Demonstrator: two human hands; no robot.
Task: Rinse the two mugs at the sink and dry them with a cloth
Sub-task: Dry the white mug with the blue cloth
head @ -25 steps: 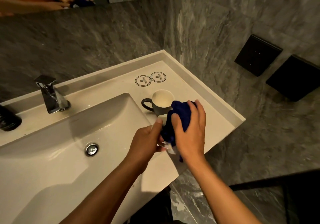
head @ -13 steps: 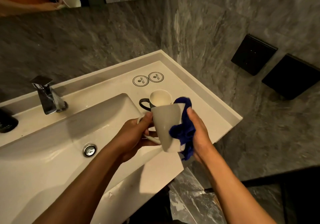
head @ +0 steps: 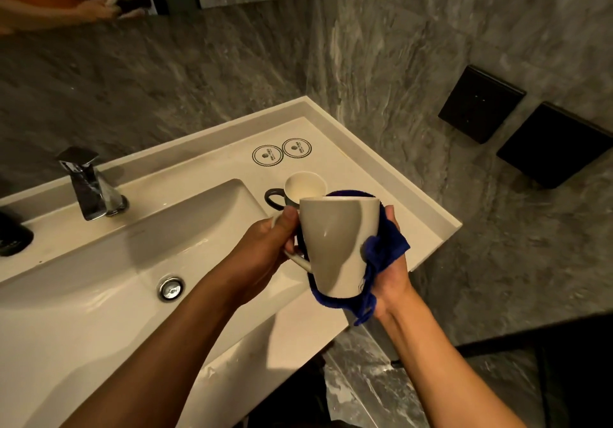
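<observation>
A white mug (head: 335, 245) is held upright above the counter's right part. My left hand (head: 262, 255) grips its handle, thumb at the rim. My right hand (head: 391, 268) presses a blue cloth (head: 381, 255) against the mug's right side and underside; the cloth wraps behind and below the mug. A second mug (head: 303, 187), dark grey outside and white inside, stands on the counter just behind, its handle pointing left. Its lower part is hidden by the white mug.
The white basin (head: 109, 295) with a metal drain (head: 170, 289) lies to the left, a chrome tap (head: 89, 189) behind it. Two round coasters (head: 282, 152) lie at the counter's back. A dark object (head: 13, 235) sits at far left. Black wall plates (head: 481, 106) hang on the right.
The white mug has come upright and into full view. The cloth has moved from over the mug to its right side and bottom, with my right hand now beneath and beside it.
</observation>
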